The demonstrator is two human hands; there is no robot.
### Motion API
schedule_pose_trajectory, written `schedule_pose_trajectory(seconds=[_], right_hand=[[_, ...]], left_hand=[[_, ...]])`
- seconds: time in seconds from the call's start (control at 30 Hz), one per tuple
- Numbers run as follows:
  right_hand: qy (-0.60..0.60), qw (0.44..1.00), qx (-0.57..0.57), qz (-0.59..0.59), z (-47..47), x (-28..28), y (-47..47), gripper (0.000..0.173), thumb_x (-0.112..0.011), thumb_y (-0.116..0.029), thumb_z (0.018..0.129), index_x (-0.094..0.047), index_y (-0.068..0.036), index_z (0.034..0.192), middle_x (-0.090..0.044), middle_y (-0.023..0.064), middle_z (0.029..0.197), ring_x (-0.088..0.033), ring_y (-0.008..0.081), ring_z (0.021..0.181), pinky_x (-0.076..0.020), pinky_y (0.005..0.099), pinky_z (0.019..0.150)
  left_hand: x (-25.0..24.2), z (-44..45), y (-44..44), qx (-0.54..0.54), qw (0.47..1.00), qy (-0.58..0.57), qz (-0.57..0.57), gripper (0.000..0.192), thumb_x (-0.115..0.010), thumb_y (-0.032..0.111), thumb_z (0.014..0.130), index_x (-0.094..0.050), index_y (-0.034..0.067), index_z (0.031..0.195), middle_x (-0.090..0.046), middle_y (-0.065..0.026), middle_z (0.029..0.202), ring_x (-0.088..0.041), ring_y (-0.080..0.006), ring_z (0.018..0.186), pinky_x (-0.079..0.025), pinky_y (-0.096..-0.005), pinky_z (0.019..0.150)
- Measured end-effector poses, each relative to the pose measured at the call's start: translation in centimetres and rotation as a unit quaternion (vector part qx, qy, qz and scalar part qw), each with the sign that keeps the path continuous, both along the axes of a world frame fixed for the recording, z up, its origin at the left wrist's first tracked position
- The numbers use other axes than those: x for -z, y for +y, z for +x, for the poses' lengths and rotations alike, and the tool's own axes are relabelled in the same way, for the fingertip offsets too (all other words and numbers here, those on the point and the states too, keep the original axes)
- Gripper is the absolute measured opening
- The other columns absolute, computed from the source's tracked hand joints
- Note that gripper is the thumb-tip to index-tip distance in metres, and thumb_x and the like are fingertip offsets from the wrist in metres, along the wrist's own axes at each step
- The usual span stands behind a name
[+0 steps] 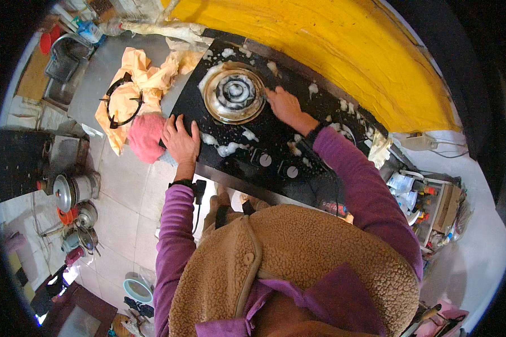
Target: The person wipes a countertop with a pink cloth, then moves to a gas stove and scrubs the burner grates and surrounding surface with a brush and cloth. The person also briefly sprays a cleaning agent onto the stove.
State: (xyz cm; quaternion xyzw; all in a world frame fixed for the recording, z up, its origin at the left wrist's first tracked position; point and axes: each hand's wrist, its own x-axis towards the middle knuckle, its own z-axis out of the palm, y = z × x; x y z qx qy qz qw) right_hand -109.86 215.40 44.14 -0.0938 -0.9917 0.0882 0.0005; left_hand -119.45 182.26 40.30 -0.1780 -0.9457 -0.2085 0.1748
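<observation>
A black gas stovetop (232, 139) lies before me, spotted with white foam. Its round metal burner (235, 92) has foam on its rings. My right hand (284, 107) is at the burner's right rim, fingers bent; whether it pinches something small there is hidden. My left hand (180, 137) rests flat on the stove's left front edge, fingers spread, beside a pink cloth (145, 137). Left of the burner, a black pan support (140, 101) sits on crumpled peach-coloured cloth or paper (135, 63). Two control knobs (265, 159) are near the front edge.
A steel counter (105, 59) adjoins the stove on the left, with a sink (65, 63) beyond it. Yellow sheeting (320, 46) covers the wall behind. A rack of bottles (426, 202) stands at right. Pots (74, 191) stand at left, and a pale green basin (138, 290) lies lower down.
</observation>
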Motion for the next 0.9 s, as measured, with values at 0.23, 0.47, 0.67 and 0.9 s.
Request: schedule_pose_trajectory(seconds=[0.23, 0.47, 0.67, 0.9], right_hand=[[0.073, 0.997, -0.002, -0.009, -6.7, 1.6, 1.0, 0.038, -0.053, -0.016, 0.097, -0.06, -0.012, 0.134, -0.057, 0.0203, 0.097, -0.063, 0.0408, 0.086, -0.0537, 0.0502, 0.069], [-0.07, 0.996, -0.038, -0.033, 3.4, -0.8, -1.7, 0.043, -0.057, -0.018, 0.095, -0.055, -0.012, 0.137, -0.057, 0.0199, 0.096, -0.064, 0.04, 0.086, -0.0547, 0.0503, 0.069], [0.0, 0.999, 0.027, 0.021, -1.6, -0.9, -1.0, 0.041, -0.053, -0.009, 0.094, -0.056, -0.008, 0.135, -0.059, 0.0199, 0.099, -0.064, 0.0401, 0.09, -0.0545, 0.0502, 0.071], [-0.054, 0.998, 0.012, -0.002, 2.3, -0.4, -3.5, 0.034, -0.056, -0.018, 0.096, -0.056, -0.004, 0.126, -0.058, 0.02, 0.097, -0.064, 0.0394, 0.086, -0.0537, 0.0504, 0.07]], left_hand=[[-0.6, 0.1, -0.1, 0.004, 1.0, 0.003, -0.017, 0.049, -0.059, 0.043, 0.093, -0.061, 0.009, 0.128, -0.054, -0.0146, 0.136, -0.044, -0.0332, 0.133, -0.029, -0.0497, 0.113], [0.0, 0.0, 0.0, 0.0, 1.0, 0.006, -0.011, 0.049, -0.058, 0.044, 0.093, -0.061, 0.009, 0.128, -0.054, -0.0145, 0.136, -0.044, -0.0333, 0.133, -0.029, -0.0498, 0.113], [0.0, 0.0, 0.0, 0.002, 1.0, 0.002, -0.013, 0.049, -0.059, 0.044, 0.093, -0.061, 0.009, 0.127, -0.054, -0.0141, 0.136, -0.044, -0.0329, 0.133, -0.028, -0.05, 0.114], [0.0, 0.0, 0.0, -0.006, 1.0, 0.015, -0.024, 0.05, -0.058, 0.045, 0.093, -0.062, 0.01, 0.127, -0.055, -0.0133, 0.136, -0.044, -0.0319, 0.133, -0.03, -0.0492, 0.112]])
